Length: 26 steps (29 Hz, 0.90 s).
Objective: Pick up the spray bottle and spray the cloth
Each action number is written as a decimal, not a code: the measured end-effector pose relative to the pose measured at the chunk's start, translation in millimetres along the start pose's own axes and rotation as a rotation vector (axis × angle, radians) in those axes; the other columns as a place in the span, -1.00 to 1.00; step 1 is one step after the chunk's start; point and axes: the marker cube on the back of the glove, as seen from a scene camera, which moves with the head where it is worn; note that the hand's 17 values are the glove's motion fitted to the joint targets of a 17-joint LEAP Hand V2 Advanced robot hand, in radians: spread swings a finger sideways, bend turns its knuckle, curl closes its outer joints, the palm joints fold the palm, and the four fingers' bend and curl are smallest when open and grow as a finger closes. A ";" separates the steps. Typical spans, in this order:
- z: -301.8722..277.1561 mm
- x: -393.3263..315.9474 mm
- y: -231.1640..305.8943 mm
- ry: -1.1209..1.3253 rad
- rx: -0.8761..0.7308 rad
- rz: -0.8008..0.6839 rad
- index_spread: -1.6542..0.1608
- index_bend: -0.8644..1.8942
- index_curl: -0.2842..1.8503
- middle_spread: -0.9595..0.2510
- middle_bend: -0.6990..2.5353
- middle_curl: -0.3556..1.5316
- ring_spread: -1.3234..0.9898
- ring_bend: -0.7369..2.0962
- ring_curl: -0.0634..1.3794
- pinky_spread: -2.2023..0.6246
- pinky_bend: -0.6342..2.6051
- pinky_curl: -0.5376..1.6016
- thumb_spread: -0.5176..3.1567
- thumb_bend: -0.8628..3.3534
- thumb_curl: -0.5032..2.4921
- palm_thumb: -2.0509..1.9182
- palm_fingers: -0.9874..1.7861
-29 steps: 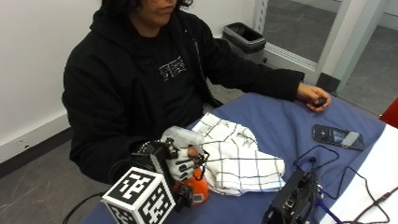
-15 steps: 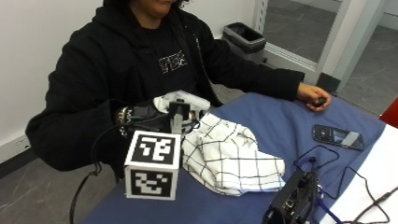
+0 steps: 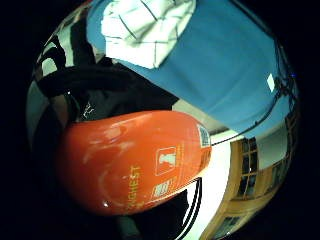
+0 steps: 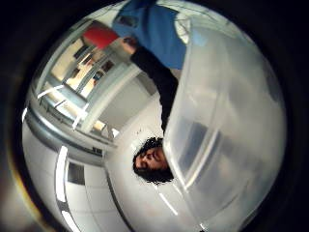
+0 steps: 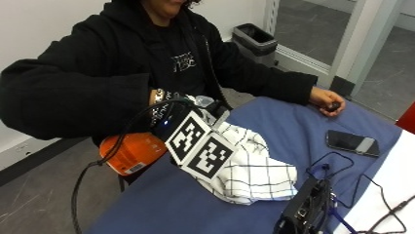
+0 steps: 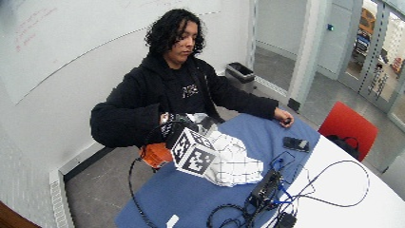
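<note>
Since half a second ago you have been swinging the spray bottle (image 5: 133,152) over onto its side, so its orange body is now hanging off the bench (image 5: 305,122) edge, level with your lap, where earlier it was standing upright on the blue cover a second back. Your gloved right hand (image 5: 170,116) is sitting mostly behind the marker cube, and the palm views are showing the orange body and the clear head pressed close against the palm, so your fingers are evidently wrapping around the bottle near its neck, though the fingers themselves are not showing plainly. The clear nozzle end is pointing toward the cloth (image 5: 250,168), a white checked towel lying bunched on the blue bench cover just beside your hand. Your bare left hand (image 5: 326,100) is resting curled at the far side of the bench. A dark phone (image 5: 351,143) is lying flat near that hand, well apart from the cloth.
</note>
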 end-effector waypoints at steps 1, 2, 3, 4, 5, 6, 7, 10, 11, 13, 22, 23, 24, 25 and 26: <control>2.9 2.1 -4.0 0.016 -0.031 0.043 0.54 -0.17 -0.20 0.24 -0.18 0.06 -0.04 0.04 -0.15 0.38 -0.31 -0.06 -0.35 -0.59 -0.17 0.57 0.62; 5.5 4.0 -7.9 0.033 -0.060 0.082 0.54 -0.18 -0.19 0.24 -0.18 0.06 -0.04 0.04 -0.15 0.38 -0.31 -0.06 -0.34 -0.60 -0.16 0.57 0.62; 7.8 5.6 -11.4 0.050 -0.086 0.116 0.54 -0.18 -0.19 0.24 -0.18 0.06 -0.04 0.04 -0.15 0.38 -0.30 -0.06 -0.34 -0.59 -0.16 0.57 0.61; 9.9 6.8 -14.7 0.067 -0.110 0.146 0.54 -0.18 -0.19 0.24 -0.18 0.06 -0.04 0.04 -0.15 0.38 -0.30 -0.06 -0.33 -0.59 -0.16 0.57 0.61; 12.0 7.6 -17.8 0.082 -0.132 0.172 0.54 -0.19 -0.19 0.24 -0.18 0.06 -0.04 0.04 -0.15 0.38 -0.31 -0.06 -0.32 -0.59 -0.16 0.57 0.61; 13.9 8.4 -20.8 0.096 -0.153 0.197 0.54 -0.19 -0.19 0.24 -0.18 0.06 -0.04 0.04 -0.15 0.38 -0.31 -0.06 -0.32 -0.59 -0.15 0.57 0.61; 15.9 9.1 -23.7 0.108 -0.174 0.220 0.54 -0.19 -0.18 0.24 -0.18 0.07 -0.04 0.04 -0.15 0.38 -0.31 -0.06 -0.31 -0.59 -0.15 0.58 0.61; 21.6 12.2 -33.0 0.138 -0.228 0.283 0.55 -0.20 -0.18 0.23 -0.19 0.07 -0.04 0.04 -0.15 0.39 -0.31 -0.06 -0.30 -0.59 -0.15 0.58 0.61; 23.6 13.9 -36.5 0.147 -0.242 0.300 0.55 -0.20 -0.18 0.23 -0.19 0.07 -0.04 0.04 -0.15 0.39 -0.31 -0.06 -0.29 -0.59 -0.15 0.58 0.61; 27.9 18.8 -44.1 0.167 -0.268 0.333 0.55 -0.21 -0.18 0.23 -0.19 0.07 -0.04 0.04 -0.15 0.39 -0.31 -0.06 -0.28 -0.59 -0.14 0.58 0.60; 46.3 39.0 -80.3 0.223 -0.352 0.418 0.55 -0.23 -0.16 0.23 -0.19 0.08 -0.04 0.03 -0.15 0.39 -0.31 -0.07 -0.23 -0.59 -0.13 0.58 0.60; 45.3 35.5 -86.7 0.218 -0.345 0.415 0.55 -0.23 -0.16 0.23 -0.19 0.08 -0.04 0.03 -0.16 0.39 -0.31 -0.07 -0.23 -0.59 -0.13 0.58 0.60; 42.6 29.4 -94.3 0.209 -0.331 0.407 0.55 -0.23 -0.16 0.23 -0.20 0.08 -0.04 0.03 -0.16 0.39 -0.31 -0.07 -0.23 -0.59 -0.13 0.58 0.60; 39.3 22.6 -101.1 0.201 -0.315 0.397 0.55 -0.24 -0.16 0.23 -0.20 0.08 -0.04 0.03 -0.16 0.39 -0.31 -0.07 -0.22 -0.59 -0.13 0.58 0.60; 37.1 17.8 -104.2 0.198 -0.305 0.390 0.55 -0.24 -0.16 0.23 -0.20 0.08 -0.04 0.03 -0.16 0.39 -0.31 -0.07 -0.21 -0.59 -0.13 0.58 0.60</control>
